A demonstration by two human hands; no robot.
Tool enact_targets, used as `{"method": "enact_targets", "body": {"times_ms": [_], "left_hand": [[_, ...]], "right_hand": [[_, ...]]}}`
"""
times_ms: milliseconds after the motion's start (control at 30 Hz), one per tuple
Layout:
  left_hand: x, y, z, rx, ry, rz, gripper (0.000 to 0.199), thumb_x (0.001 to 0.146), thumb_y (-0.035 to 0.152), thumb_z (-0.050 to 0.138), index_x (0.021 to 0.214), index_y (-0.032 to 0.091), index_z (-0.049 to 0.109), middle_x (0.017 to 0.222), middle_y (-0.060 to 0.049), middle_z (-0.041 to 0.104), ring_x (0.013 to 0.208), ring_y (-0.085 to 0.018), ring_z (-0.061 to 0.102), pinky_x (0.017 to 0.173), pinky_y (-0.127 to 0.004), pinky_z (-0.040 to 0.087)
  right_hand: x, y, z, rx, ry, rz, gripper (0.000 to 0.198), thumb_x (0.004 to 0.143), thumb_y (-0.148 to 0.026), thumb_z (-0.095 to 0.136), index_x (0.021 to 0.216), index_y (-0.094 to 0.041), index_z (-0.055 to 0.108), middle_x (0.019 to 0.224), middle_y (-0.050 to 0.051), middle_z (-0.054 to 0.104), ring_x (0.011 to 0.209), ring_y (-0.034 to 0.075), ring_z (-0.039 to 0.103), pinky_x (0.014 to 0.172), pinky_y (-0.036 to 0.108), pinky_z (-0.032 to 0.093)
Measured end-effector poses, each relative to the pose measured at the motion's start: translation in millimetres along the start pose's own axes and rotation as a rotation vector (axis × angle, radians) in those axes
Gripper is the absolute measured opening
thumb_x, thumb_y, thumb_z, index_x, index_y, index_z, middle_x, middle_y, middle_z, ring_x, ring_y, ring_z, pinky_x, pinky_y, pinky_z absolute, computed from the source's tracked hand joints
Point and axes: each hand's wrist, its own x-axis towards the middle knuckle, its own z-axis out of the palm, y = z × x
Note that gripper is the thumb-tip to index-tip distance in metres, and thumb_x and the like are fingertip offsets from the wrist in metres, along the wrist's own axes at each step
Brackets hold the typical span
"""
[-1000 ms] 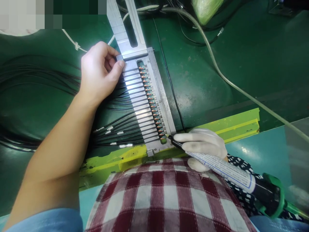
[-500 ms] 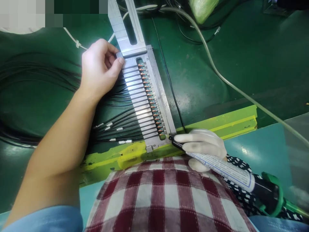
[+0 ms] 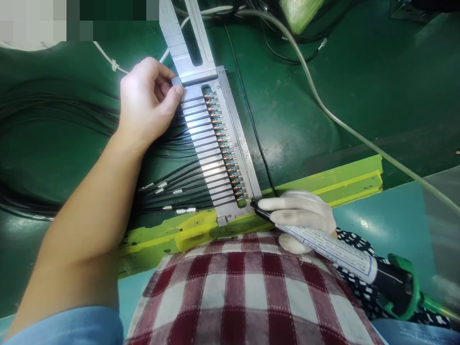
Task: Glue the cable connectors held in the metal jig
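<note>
A flat metal fixture (image 3: 204,158) lies at a slant on the bench, with a row of black cables (image 3: 196,129) across it. Their stripped ends meet small circuit boards (image 3: 230,157) along a slot. With thumb on top and fingers curled below, my bare left hand (image 3: 151,98) pinches the fixture's upper left edge. My right hand (image 3: 305,215), in a white glove, grips a labelled glue syringe (image 3: 330,247) with a black nozzle and a green air-line cap (image 3: 406,287). The nozzle tip is at the fixture's lower right corner, near the lowest board.
A hinged metal frame (image 3: 176,43) stands at the fixture's far end. Loose black cables (image 3: 61,108) loop to the left. A pale hose (image 3: 330,117) crosses the green bench on the right. Yellow-green edging (image 3: 345,179) runs along the bench's front. A green-wrapped bundle (image 3: 301,14) sits at the back.
The syringe nozzle and my right hand have shifted very slightly left and up with the small drift of the whole view. My left hand keeps its hold on the fixture.
</note>
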Motion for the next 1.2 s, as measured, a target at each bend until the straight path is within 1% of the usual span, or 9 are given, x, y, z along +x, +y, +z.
{"method": "enact_targets", "body": {"times_ms": [133,267,400,533,633,733,900,1100,1200], "left_hand": [[-0.2,0.4,0.2,-0.006,0.014,0.002,0.047,0.084,0.054,0.068,0.1,0.01,0.063,0.073,0.003,0.05,0.062,-0.005,0.047,0.077,-0.034,0.056],[-0.2,0.5,0.3,-0.001,0.013,0.003,0.049,0.084,0.056,0.067,0.1,0.009,0.062,0.074,0.003,0.05,0.063,-0.005,0.048,0.078,-0.036,0.056],[-0.1,-0.1,0.2,0.006,-0.001,-0.005,0.05,0.084,0.056,0.067,0.101,0.009,0.062,0.075,0.002,0.049,0.065,-0.007,0.049,0.082,-0.04,0.057],[-0.4,0.2,-0.4,-0.002,-0.013,-0.027,0.045,0.085,0.051,0.068,0.102,0.01,0.062,0.076,0.002,0.049,0.068,-0.008,0.052,0.085,-0.041,0.056],[-0.7,1.1,-1.0,-0.004,-0.024,-0.039,0.046,0.085,0.053,0.067,0.103,0.011,0.061,0.076,0.002,0.048,0.069,-0.008,0.052,0.086,-0.042,0.056],[-0.8,1.8,-1.1,0.001,-0.017,-0.031,0.045,0.085,0.052,0.067,0.102,0.011,0.062,0.076,0.002,0.049,0.066,-0.007,0.049,0.083,-0.038,0.056],[-0.7,1.9,-0.6,-0.017,0.017,-0.025,0.036,0.084,0.043,0.069,0.1,0.012,0.064,0.074,0.002,0.052,0.061,-0.006,0.044,0.074,-0.029,0.054],[-0.9,2.5,-1.0,-0.004,0.003,-0.009,0.042,0.086,0.051,0.066,0.101,0.012,0.063,0.074,0.002,0.05,0.062,-0.006,0.046,0.076,-0.031,0.054],[-1.1,4.0,-1.4,0.0,0.006,-0.018,0.038,0.086,0.048,0.068,0.099,0.012,0.063,0.073,0.002,0.05,0.062,-0.006,0.044,0.075,-0.029,0.053]], "right_hand": [[0.0,0.3,-0.4,0.002,-0.01,-0.013,0.013,0.086,-0.023,0.06,0.099,-0.021,0.064,0.105,0.01,0.077,0.066,0.019,0.07,0.057,0.033,0.054],[-0.1,0.3,-0.3,0.003,0.002,-0.017,0.013,0.086,-0.024,0.06,0.098,-0.021,0.063,0.103,0.01,0.077,0.063,0.018,0.068,0.056,0.032,0.054],[0.5,-0.6,-1.3,-0.01,-0.006,-0.015,0.012,0.086,-0.024,0.06,0.097,-0.021,0.063,0.104,0.009,0.077,0.064,0.018,0.069,0.057,0.032,0.055],[0.9,-1.5,-2.3,-0.027,-0.024,0.002,0.012,0.086,-0.024,0.06,0.098,-0.022,0.063,0.104,0.008,0.077,0.066,0.017,0.07,0.059,0.032,0.056],[0.7,-1.0,-1.8,-0.019,-0.014,0.001,0.012,0.087,-0.025,0.06,0.098,-0.022,0.063,0.105,0.008,0.077,0.067,0.017,0.07,0.059,0.032,0.056],[1.0,-0.3,-1.0,-0.007,0.0,-0.001,0.012,0.088,-0.026,0.061,0.098,-0.022,0.063,0.105,0.009,0.077,0.067,0.018,0.07,0.058,0.032,0.055],[2.6,-0.6,-1.0,-0.014,-0.018,0.007,0.012,0.087,-0.024,0.061,0.099,-0.022,0.063,0.105,0.01,0.077,0.067,0.019,0.071,0.059,0.033,0.056],[2.8,-0.9,-0.8,-0.02,-0.012,0.021,0.014,0.086,-0.023,0.061,0.099,-0.023,0.063,0.106,0.009,0.077,0.071,0.018,0.072,0.06,0.032,0.057],[3.0,-0.5,-0.7,-0.015,0.002,0.013,0.016,0.084,-0.022,0.061,0.101,-0.023,0.063,0.105,0.009,0.077,0.071,0.018,0.072,0.059,0.032,0.057]]}}
